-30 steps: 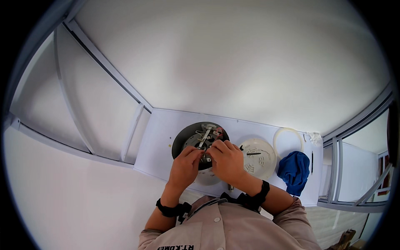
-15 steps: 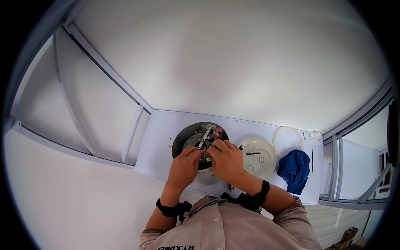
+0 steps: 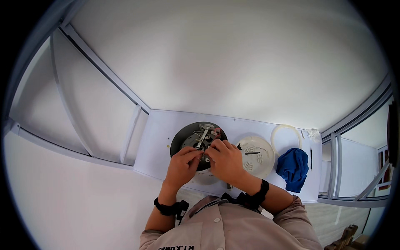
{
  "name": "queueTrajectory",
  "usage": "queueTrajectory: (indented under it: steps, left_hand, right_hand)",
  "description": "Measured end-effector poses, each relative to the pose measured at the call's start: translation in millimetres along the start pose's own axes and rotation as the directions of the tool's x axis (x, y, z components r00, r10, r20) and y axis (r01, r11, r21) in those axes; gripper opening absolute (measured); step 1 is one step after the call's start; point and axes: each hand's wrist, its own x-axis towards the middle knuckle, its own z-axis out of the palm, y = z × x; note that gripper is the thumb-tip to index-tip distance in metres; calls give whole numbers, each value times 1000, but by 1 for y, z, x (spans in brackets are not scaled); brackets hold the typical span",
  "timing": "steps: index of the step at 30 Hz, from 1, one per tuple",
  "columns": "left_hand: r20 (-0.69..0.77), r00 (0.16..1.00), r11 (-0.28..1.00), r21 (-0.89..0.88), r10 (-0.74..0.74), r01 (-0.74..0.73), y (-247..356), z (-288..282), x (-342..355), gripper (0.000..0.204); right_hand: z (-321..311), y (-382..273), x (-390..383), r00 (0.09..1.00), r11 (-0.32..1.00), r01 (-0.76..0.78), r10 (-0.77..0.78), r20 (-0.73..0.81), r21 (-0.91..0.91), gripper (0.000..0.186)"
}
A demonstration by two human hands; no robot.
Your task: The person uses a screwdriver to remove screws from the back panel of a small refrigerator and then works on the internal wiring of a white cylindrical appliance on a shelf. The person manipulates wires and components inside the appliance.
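An opened round appliance body (image 3: 178, 140) with a dark grey rim stands in front of me on the white table. Inside it are a pale metal strip (image 3: 203, 136), thin wires, some red (image 3: 217, 132), and small metal parts. My left hand (image 3: 182, 166) is at its near left side, thumb and fingers pinched together over the opening. Close beside it, my right hand (image 3: 225, 160) pinches at the same spot, fingers bent inward. Both sets of fingertips nearly meet over the inner parts. What they grip is too small and covered to make out.
Right of the body lies a round white vented cover (image 3: 261, 160), with a slim dark tool (image 3: 252, 153) on it. Farther right are a cream ring (image 3: 273, 137), a blue cloth (image 3: 292, 166), a thin black stick (image 3: 311, 159) and crumpled white material (image 3: 311, 134). White panels border the table (image 3: 154, 133).
The fingers of my left hand have shifted slightly at the pinch point. Both hands stay over the appliance, and the view has moved a little.
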Motion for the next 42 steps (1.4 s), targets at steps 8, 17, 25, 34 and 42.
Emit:
queueTrajectory:
  steps: [8,17,25,34,42]
  left_hand:
    - [-67,985,984,-86,-159,153,-1,9,-3,11]
    - [-163,979,992,15,-120,124,2,13,-5,14]
    - [-161,973,986,-39,-168,163,5,11,-7,12]
    - [0,971,946,-226,-238,232,-4,-1,-4,17]
    - [-20,988,976,-159,-152,147,-7,1,-10,19]
  right_hand:
    - [-2,-1,1,1000,1000,3,-3,17,12,18]
    - [-2,-1,3,999,1000,9,-9,33,7,14]
    - [-8,-3,6,998,1000,17,-18,57,21,15]
    - [-4,-9,8,997,1000,27,-26,74,-10,11]
    - [2,-11,8,997,996,3,4,73,-95,9]
